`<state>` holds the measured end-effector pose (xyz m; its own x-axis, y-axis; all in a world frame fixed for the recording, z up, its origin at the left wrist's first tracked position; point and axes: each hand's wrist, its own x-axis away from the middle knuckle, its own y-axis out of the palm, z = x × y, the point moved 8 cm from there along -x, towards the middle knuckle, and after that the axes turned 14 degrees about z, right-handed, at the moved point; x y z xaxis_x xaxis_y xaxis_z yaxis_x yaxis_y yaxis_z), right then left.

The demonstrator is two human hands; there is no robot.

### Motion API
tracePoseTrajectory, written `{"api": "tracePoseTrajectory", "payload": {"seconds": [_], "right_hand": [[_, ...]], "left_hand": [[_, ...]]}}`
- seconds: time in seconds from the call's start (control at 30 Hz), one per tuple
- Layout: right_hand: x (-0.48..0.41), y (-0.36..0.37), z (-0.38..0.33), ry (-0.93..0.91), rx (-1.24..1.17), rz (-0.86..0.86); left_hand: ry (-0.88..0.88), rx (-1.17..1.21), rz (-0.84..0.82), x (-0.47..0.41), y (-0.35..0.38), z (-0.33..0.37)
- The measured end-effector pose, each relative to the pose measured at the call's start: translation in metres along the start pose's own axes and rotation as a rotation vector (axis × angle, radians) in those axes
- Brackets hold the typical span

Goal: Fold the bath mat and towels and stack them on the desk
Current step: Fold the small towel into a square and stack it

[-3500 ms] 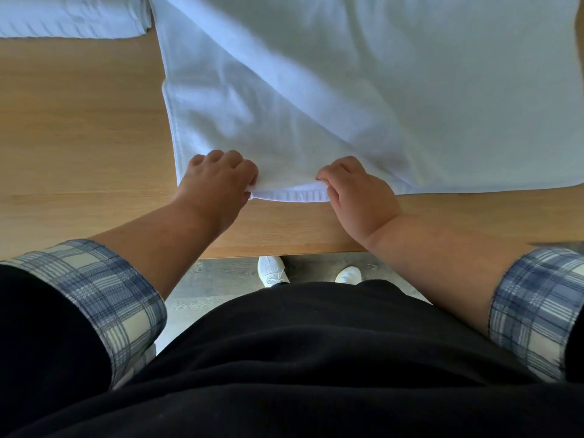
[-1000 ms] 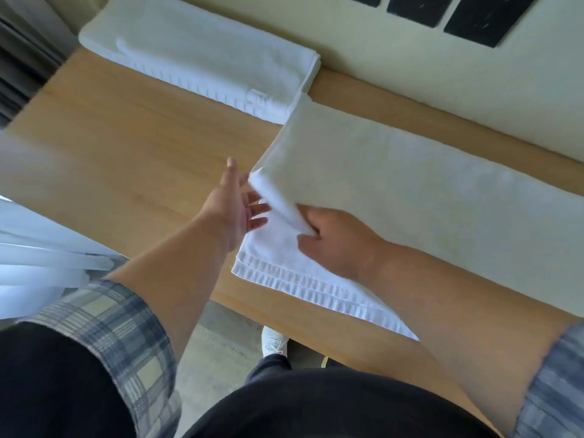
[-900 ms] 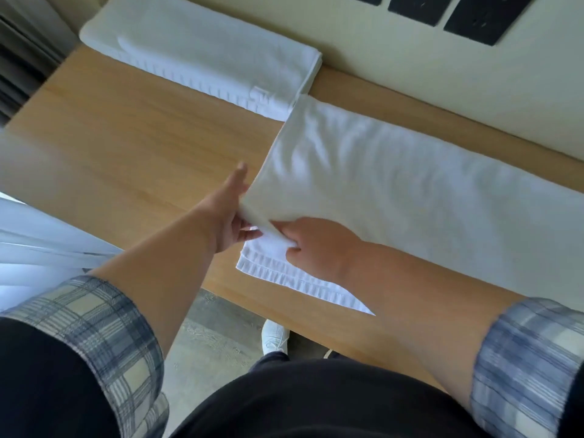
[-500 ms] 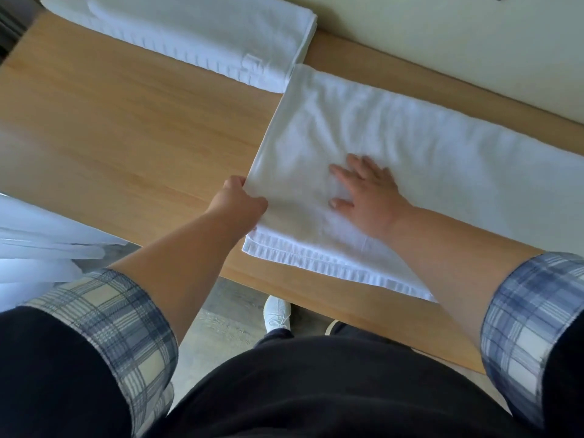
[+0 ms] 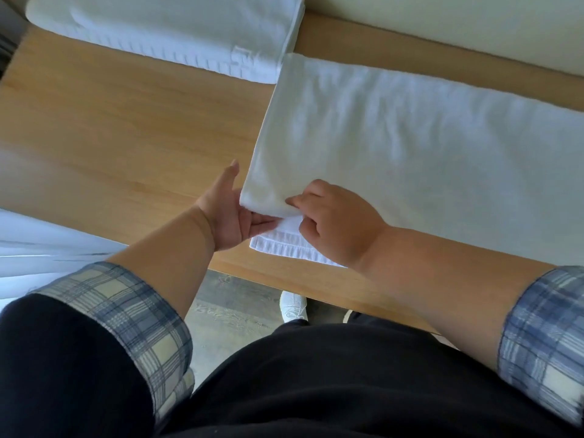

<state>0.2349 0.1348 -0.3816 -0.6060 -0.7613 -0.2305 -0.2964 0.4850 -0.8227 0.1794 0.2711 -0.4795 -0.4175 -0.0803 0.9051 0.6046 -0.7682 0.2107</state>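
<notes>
A long white towel [image 5: 410, 137] lies folded lengthwise across the right half of the wooden desk [image 5: 126, 128]. My right hand [image 5: 331, 222] pinches the upper layer at the towel's near left corner, lifting it off the ribbed hem below. My left hand [image 5: 227, 210] is beside that corner with palm up and fingers straight, slipped under the lifted layer. A second white towel [image 5: 170, 30], folded, lies at the desk's far left edge by the wall.
White fabric [image 5: 41, 248] hangs at the left below the desk's near edge. The wall [image 5: 474, 23] runs along the back of the desk. My white shoes [image 5: 294, 306] show on the grey floor under the desk's front edge.
My right hand left the towel's flat top and now pinches the near left corner layer. My left hand has opened, palm up, under that corner.
</notes>
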Motion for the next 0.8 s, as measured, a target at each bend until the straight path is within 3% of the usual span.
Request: {"api": "tracePoseTrajectory", "payload": {"seconds": [0.07,0.17,0.23,0.33,0.4,0.47,0.63,0.8], "right_hand": [[0.005,0.003,-0.008,-0.029,0.003,-0.053],[0.016,0.033,0.002,0.052,0.094,-0.332],[0.018,0.043,0.007,0.049,0.134,-0.409],[0.020,0.042,0.011,0.039,0.040,-0.384],[0.017,0.031,0.021,0.073,0.001,-0.242],[0.015,0.020,0.039,0.121,0.119,-0.114],[0.051,0.025,0.102,0.213,0.361,-0.300],[0.064,0.008,0.140,0.301,0.392,-0.233]], "left_hand": [[-0.002,-0.023,0.022,-0.003,-0.001,0.001],[0.010,-0.124,0.089,-0.002,-0.001,0.003],[0.077,-0.214,0.196,-0.004,-0.003,0.008],[0.280,-0.488,0.408,-0.007,-0.014,0.030],[0.296,-0.586,0.426,-0.009,-0.014,0.042],[0.291,-0.586,0.415,-0.013,-0.007,0.057],[0.540,-0.533,0.385,-0.033,0.039,0.106],[0.606,-0.717,0.375,-0.046,0.090,0.111]]}}
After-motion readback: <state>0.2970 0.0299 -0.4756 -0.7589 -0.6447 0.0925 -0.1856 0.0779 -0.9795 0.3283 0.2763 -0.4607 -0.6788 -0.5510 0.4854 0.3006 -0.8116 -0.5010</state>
